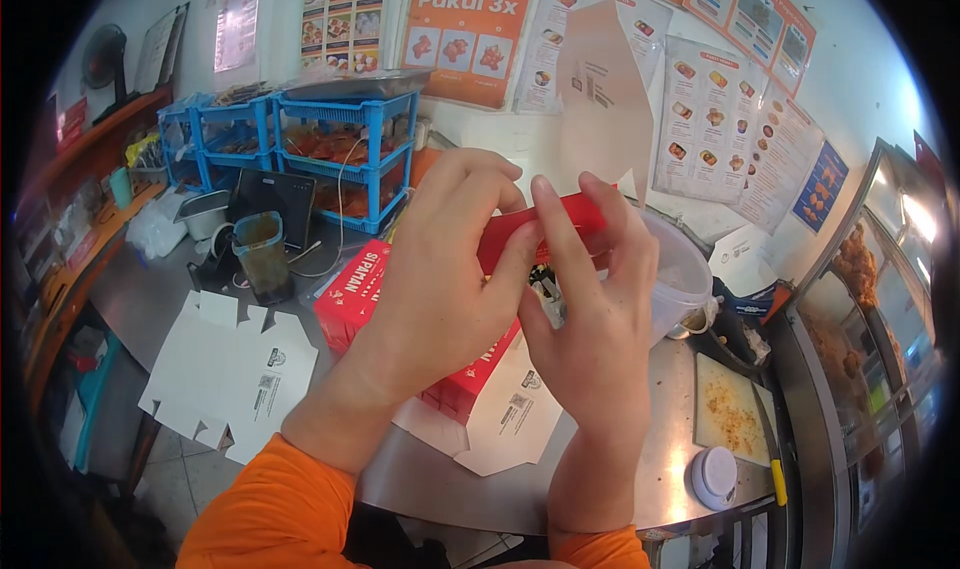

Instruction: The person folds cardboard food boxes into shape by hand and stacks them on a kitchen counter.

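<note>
Both my hands are raised over the steel counter at a red-and-white cardboard box [585,214]. My left hand [430,259] grips its left side, fingers curled over the red edge. At the right side, my right hand [595,289] pinches the red card between thumb and fingers. A tall white flap [610,109] stands up behind the fingers and seems to belong to this box. Below my hands are folded red boxes [350,294], partly hidden by my left arm. White card with a printed mark [510,409] lies beneath. The fingers hide most of the held box.
A flat unfolded box blank [225,374] lies at the left, near a murky container [262,254] and a dark tablet [270,209]. Blue racks [370,159] stand behind. To the right are a clear tub [680,279], cutting board [725,404], yellow-handled knife [778,479] and round white-lidded jar [713,474].
</note>
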A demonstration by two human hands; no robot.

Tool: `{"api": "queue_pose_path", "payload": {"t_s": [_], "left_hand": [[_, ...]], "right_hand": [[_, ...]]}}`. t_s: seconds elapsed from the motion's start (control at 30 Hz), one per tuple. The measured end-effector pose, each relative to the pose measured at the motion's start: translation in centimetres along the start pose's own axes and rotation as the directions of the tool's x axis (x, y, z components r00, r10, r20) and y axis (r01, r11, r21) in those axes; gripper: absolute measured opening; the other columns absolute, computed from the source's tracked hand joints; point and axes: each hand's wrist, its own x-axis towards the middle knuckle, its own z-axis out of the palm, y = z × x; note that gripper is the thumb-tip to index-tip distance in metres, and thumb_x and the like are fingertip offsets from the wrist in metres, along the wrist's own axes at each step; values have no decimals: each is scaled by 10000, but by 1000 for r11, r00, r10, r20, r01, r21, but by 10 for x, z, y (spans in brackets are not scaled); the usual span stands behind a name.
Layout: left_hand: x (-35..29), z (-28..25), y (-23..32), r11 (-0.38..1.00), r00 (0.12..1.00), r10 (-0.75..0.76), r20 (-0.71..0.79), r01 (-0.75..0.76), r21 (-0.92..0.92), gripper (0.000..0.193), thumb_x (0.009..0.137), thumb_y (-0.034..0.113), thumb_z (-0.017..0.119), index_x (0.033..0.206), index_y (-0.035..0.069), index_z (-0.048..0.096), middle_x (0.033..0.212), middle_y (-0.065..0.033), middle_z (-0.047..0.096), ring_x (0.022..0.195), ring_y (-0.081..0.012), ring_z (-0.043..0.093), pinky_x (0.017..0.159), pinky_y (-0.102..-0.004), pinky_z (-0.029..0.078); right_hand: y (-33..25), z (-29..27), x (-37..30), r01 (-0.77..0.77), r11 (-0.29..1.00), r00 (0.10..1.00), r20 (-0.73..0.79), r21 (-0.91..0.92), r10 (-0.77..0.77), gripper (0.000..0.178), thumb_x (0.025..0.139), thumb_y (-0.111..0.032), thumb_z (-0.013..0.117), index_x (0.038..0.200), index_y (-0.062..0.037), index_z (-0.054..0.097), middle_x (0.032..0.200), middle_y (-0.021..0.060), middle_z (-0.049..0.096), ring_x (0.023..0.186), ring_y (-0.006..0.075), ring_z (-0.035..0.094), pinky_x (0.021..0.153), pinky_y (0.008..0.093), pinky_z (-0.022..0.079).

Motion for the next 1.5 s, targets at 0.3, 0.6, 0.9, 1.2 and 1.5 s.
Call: {"api": "queue_pose_path", "payload": {"t_s": [0.3,0.6,0.9,1.2,1.5], "left_hand": [[1,-8,15,973,986,167,6,-166,162,218,869,28,759,1069,27,672,1359,-204,603,1230,-372,621,961,-428,543],[-33,-8,9,938,967,137,-215,-196,-287,392,995,143,634,1356,12,557,1616,-244,386,1456,-396,479,1150,-519,475],[-188,4,-35,893,894,-131,428,-82,443,481,973,203,675,1422,35,628,1424,-193,618,1400,-422,503,1228,-561,332],[-192,17,-18,966,888,-67,455,-56,253,542,945,315,690,1430,78,641,1483,-160,585,1446,-392,467,1261,-623,208],[-205,23,-15,977,896,17,443,-110,185,372,892,166,711,1255,86,695,1329,-146,647,1340,-367,541,1166,-558,323]], "right_hand": [[18,17,2,99,994,970,-218,-50,-108,681,752,33,847,1395,-133,698,1386,113,576,1021,262,625,831,369,568],[33,-9,2,-73,917,781,-549,393,297,792,734,-136,962,1427,10,606,1001,63,713,603,56,533,576,232,455],[27,-39,-9,-226,787,764,-397,575,509,696,769,-142,955,1368,38,650,731,11,663,624,47,579,587,237,451],[-11,-66,-99,-186,791,739,-448,583,504,784,921,-101,817,1538,45,355,1415,156,540,1153,216,640,854,345,581],[-84,-78,-262,-842,155,194,23,517,981,566,1009,-95,739,1482,19,451,1234,149,671,834,167,715,635,293,572]]}}
